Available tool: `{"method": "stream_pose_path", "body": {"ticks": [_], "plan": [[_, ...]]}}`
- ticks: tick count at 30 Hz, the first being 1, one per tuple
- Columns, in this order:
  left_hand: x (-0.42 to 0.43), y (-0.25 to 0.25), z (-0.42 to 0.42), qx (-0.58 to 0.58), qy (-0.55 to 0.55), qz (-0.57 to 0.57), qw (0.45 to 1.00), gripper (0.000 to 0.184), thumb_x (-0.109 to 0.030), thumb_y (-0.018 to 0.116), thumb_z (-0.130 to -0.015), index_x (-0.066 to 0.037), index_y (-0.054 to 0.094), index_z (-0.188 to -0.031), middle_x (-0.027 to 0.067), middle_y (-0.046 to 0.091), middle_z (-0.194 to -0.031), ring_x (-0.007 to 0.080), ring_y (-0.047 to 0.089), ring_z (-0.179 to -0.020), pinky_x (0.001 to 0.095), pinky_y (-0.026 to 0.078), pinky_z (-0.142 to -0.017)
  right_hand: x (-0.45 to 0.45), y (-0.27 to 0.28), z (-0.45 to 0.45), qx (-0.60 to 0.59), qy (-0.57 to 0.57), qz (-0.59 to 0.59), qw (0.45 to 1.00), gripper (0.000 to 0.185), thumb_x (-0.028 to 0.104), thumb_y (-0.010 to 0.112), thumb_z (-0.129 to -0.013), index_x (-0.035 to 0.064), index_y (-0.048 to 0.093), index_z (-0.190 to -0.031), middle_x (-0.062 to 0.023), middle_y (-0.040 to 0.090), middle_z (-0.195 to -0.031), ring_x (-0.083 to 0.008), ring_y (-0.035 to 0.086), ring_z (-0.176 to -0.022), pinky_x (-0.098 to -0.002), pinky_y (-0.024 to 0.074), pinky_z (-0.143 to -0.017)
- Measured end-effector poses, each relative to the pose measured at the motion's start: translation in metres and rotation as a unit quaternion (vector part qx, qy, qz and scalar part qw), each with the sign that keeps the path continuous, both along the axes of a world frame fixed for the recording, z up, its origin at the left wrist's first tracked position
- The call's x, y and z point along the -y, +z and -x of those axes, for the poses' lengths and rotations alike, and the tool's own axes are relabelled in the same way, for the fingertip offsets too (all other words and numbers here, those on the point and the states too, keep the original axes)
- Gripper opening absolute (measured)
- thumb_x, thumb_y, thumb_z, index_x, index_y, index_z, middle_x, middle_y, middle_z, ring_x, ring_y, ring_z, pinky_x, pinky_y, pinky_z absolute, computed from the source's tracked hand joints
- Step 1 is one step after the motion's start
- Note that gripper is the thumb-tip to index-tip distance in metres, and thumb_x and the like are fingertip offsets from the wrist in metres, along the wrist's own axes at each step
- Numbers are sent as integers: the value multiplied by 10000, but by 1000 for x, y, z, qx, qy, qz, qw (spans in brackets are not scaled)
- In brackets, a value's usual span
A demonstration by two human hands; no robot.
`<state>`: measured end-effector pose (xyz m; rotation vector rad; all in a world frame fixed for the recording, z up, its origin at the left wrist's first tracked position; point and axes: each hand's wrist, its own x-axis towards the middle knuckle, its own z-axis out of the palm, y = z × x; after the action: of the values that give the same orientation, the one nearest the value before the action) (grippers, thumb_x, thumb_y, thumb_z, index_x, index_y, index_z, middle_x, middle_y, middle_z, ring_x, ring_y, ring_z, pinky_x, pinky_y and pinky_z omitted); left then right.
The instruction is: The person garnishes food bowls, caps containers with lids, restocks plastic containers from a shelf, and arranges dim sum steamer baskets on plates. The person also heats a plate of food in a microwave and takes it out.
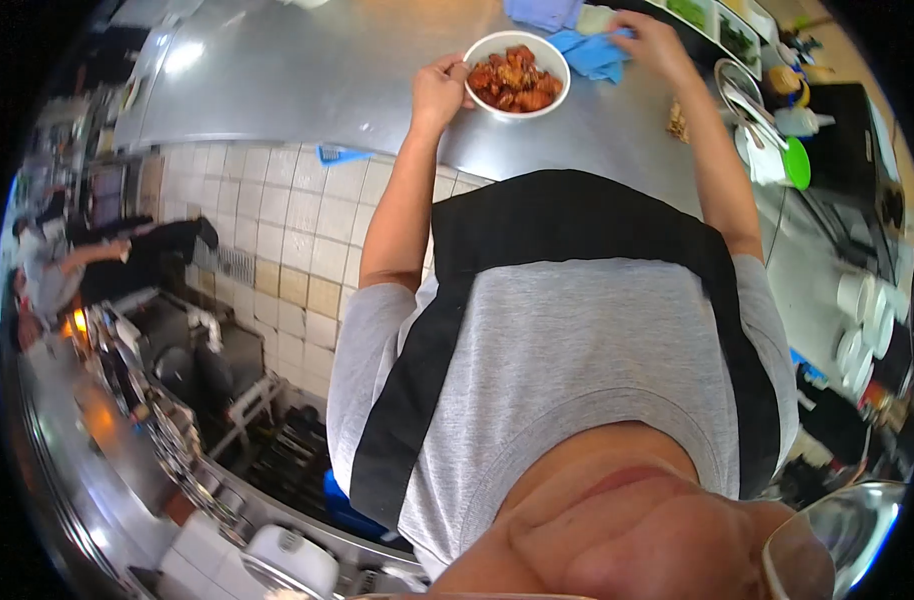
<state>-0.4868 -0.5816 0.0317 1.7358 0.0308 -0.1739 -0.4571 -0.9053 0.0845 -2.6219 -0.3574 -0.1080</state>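
While the white bowl (518, 116) is gripped at its side by the left hand (440, 92), the blue cloth (595, 56) is met by the right hand (655, 42).

Between the two hands, glossy brown food (517, 80) is held in the bowl, which is probably stiff and moderately heavy, with a rim made slippery by any sauce; it is best grasped by rim and outer wall, kept level. The rim is pinched by the left hand; whether cloth is pinched by the curled right fingers cannot be told. Beyond the cloth, a purple cloth (543, 12) is seen on the desk (297, 70).
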Motion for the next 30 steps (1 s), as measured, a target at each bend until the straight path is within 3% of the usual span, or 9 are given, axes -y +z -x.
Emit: {"method": "stream_pose_path", "body": {"ticks": [3,6,9,12,16,22,25,29,30], "plan": [[-41,-29,8,56,92,164,981,308,-73,540,-863,48,555,-1146,102,625,-865,161,615,-677,286,514,-601,24,-4,21,130,-16,113,985,187,150,565,-851,83,634,-1012,-102,596,-1118,-297,576,-1000,-353,456,-848],[-95,-45,35,185,279,140,932,305,-42,525,-867,18,541,-1165,82,599,-885,147,606,-779,265,506,-645,29,-24,46,159,-27,93,982,199,163,578,-844,100,634,-1024,-92,592,-1081,-292,575,-973,-365,457,-817],[-137,-63,87,134,454,152,867,249,-50,517,-874,26,564,-1106,89,588,-926,160,592,-777,262,500,-613,11,-39,70,96,-23,37,994,148,126,585,-833,78,651,-957,-103,605,-1020,-287,593,-903,-358,472,-779],[-165,-131,137,48,540,148,827,228,-45,508,-874,27,572,-1081,87,591,-899,162,584,-737,262,494,-594,-11,-67,81,91,56,-11,994,124,99,590,-825,63,658,-922,-119,606,-989,-289,597,-864,-351,478,-756],[-160,-204,183,-72,582,203,785,197,-86,529,-862,17,595,-1016,92,600,-857,162,582,-691,281,494,-533,-62,-65,108,90,150,-29,984,116,73,588,-820,54,656,-912,-130,603,-975,-302,593,-855,-352,474,-756],[-157,-263,148,-241,529,209,786,203,-90,527,-841,11,595,-1003,127,593,-918,232,594,-773,327,519,-627,-124,-55,144,28,185,-22,982,110,56,575,-826,53,650,-907,-129,603,-971,-298,587,-878,-354,461,-787],[-173,-298,109,-249,495,197,809,218,-75,527,-828,14,600,-1014,143,600,-904,236,605,-750,333,529,-613,-158,-58,156,-18,201,-46,978,95,51,589,-823,33,645,-897,-129,624,-904,-283,611,-822,-335,479,-731],[-206,-380,52,-190,462,43,865,344,-58,543,-795,42,556,-1124,189,602,-903,245,628,-702,326,542,-514,-219,-72,162,-84,234,-86,965,85,26,612,-807,23,643,-886,-128,631,-855,-261,630,-771,-317,492,-669],[-211,-375,40,-196,487,43,850,373,-82,546,-774,37,562,-1126,210,610,-939,281,621,-790,341,514,-634,-239,-77,160,-91,241,-95,962,87,21,616,-803,24,642,-887,-127,629,-852,-256,630,-771,-315,493,-668]]}}
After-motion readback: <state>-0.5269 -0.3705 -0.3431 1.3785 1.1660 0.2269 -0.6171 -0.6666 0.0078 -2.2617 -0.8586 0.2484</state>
